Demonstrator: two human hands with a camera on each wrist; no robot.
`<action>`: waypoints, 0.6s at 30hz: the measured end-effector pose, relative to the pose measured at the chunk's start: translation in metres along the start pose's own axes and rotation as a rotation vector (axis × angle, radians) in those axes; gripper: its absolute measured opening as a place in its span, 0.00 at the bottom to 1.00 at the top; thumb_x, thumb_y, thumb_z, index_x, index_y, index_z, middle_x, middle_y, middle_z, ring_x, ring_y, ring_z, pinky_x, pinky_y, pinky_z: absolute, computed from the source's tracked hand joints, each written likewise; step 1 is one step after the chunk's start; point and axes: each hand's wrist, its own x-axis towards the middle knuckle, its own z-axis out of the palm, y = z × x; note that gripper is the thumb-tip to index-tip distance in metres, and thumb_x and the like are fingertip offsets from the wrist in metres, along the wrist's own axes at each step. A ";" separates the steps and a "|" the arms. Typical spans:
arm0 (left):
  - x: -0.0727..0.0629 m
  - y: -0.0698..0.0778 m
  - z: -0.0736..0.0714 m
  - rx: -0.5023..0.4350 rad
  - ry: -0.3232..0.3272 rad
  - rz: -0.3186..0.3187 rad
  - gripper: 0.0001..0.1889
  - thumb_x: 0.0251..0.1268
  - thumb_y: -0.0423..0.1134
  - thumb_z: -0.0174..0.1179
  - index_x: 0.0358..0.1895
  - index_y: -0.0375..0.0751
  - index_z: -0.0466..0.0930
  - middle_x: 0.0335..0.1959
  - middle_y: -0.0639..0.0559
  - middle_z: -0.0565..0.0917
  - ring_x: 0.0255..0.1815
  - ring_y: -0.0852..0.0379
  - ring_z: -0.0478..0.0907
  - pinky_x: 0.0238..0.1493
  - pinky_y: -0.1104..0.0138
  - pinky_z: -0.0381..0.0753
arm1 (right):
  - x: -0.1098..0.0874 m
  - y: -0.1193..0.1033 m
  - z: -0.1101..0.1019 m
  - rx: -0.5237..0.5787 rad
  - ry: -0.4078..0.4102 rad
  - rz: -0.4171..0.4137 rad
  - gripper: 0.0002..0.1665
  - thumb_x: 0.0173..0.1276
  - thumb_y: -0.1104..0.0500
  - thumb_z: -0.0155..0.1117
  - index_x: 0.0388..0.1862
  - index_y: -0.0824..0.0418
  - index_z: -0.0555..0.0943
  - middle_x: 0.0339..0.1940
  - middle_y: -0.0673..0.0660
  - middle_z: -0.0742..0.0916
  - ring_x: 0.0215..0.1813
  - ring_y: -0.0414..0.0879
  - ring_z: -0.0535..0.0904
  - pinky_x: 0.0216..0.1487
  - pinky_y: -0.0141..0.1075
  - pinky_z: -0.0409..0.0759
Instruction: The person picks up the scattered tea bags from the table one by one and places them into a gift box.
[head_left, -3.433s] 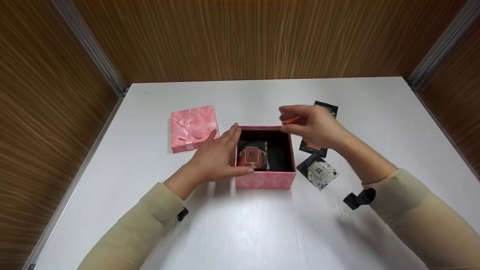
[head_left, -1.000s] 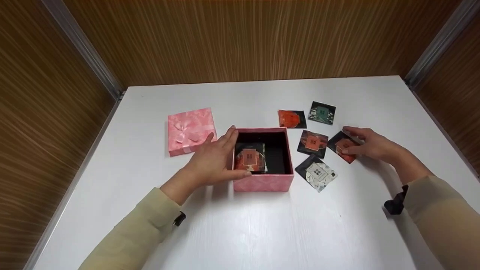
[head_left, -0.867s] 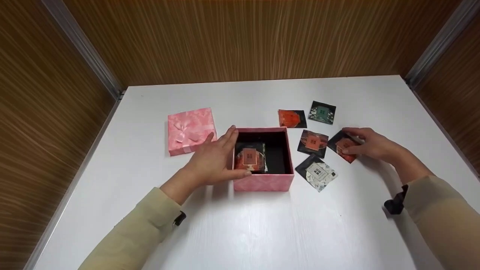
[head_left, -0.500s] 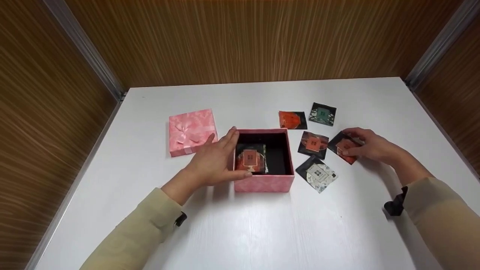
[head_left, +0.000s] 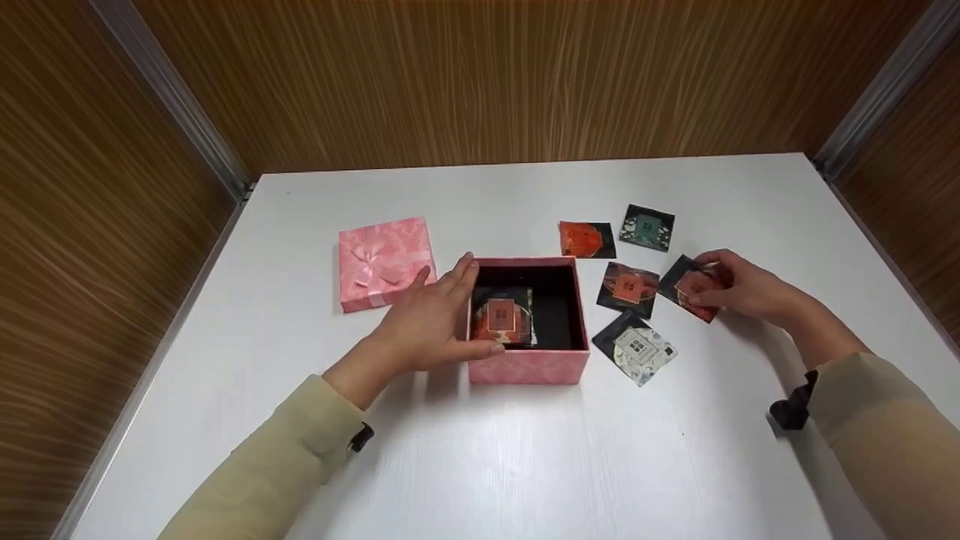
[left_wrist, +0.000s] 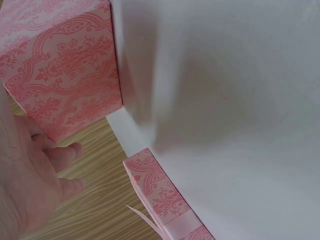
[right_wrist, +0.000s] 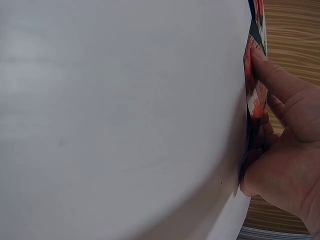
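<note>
My left hand [head_left: 421,324] lies along the left side of the open pink box [head_left: 529,368], fingers extended toward its far corner and thumb along the near rim. In the left wrist view, those fingers touch the box's patterned wall [left_wrist: 70,65]. Within the box, a red-and-black sachet [head_left: 501,316] lies on top at the left, with the edge of another showing beneath. At the right, my right hand [head_left: 754,291] pinches a red-and-black sachet [head_left: 684,283] between thumb and fingers, near the table. The right wrist view shows the thumb against its printed face [right_wrist: 252,75].
Right of the box lie a white floral sachet [head_left: 639,349], a red-and-black one [head_left: 628,289], an orange one [head_left: 583,240] and a green one [head_left: 646,228]. The pink lid [head_left: 384,262] with a bow sits left of the box. Wooden panels [head_left: 510,82] border the white table [head_left: 465,465].
Over three seconds ago my right hand held an orange sachet by the box's far right corner; that sachet now lies behind the box. The pinched sachet has just shifted slightly. My left hand stays put.
</note>
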 end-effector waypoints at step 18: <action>0.001 0.001 -0.001 0.009 -0.008 -0.006 0.67 0.60 0.88 0.44 0.88 0.39 0.40 0.89 0.46 0.44 0.86 0.49 0.53 0.84 0.44 0.45 | 0.000 0.006 -0.003 0.019 0.016 0.001 0.37 0.85 0.48 0.57 0.79 0.66 0.57 0.58 0.68 0.74 0.57 0.57 0.70 0.50 0.34 0.73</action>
